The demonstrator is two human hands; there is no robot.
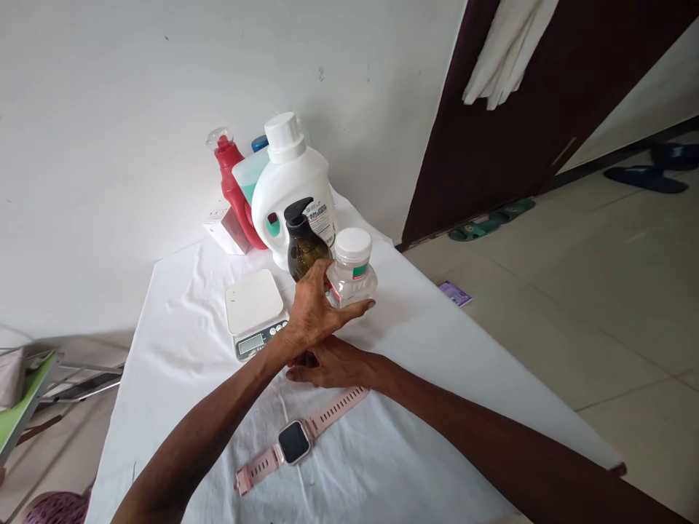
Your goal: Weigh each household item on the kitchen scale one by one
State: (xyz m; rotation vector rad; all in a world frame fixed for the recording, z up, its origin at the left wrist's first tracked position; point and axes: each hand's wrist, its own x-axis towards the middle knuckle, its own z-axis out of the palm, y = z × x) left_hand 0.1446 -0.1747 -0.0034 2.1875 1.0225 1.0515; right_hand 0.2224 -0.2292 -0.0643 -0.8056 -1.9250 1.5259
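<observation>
My left hand (317, 309) grips a small clear jar (353, 282) with a white lid, holding it just above the white-clothed table (180, 306). My right hand (333, 364) rests flat on the cloth right under my left wrist, its fingers pointing left and holding nothing that I can see. A dark pump bottle (303, 244) stands directly behind the left hand. A pink smartwatch (298, 440) lies on the cloth in front of my arms.
A white kitchen scale (254, 309) sits left of my hands. At the back stand a large white detergent jug (289, 189), a red bottle (234, 185), a teal bottle and a small white box. Right of the table: tiled floor, dark door, sandals.
</observation>
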